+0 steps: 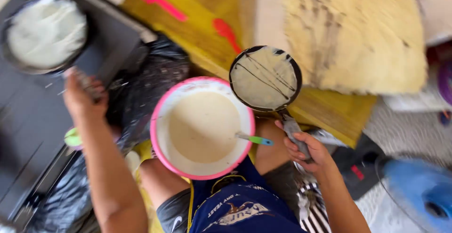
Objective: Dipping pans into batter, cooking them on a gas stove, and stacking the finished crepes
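Floor-level cooking spot, seen from above; view motion-blurred throughout.

Nearest: the person's lap in dark shorts and a blue garment. Between the knees sits one pink-rimmed bowl [157,134], filled with pale batter. One utensil with a green-and-blue handle [254,139] leans on the bowl's right rim, its working end sunk in the batter and hidden.

Right hand [308,150]: grip clenched around the handle of a small round pan [265,78], held just beyond the bowl's upper right rim. Pan face is coated with a thin pale layer crossed by dark streaks.

Left hand [82,98]: grip appears closed on the handle of a second pan [44,32] lying on a dark stove top [28,115] at far left; fingers are blurred, so the hold cannot be made out exactly. That pan also carries a pale round layer. Pans counted: two.

One black plastic bag [150,73] lies between stove and bowl. A small green object shows behind the left forearm, mostly hidden.

Farther: yellow wooden board [197,25] with two pink utensils [155,0], both cut short by blur. One large pale sheet with dark marks [358,35] lies at upper right. A blue fan [419,190] is cut off at the lower right edge.
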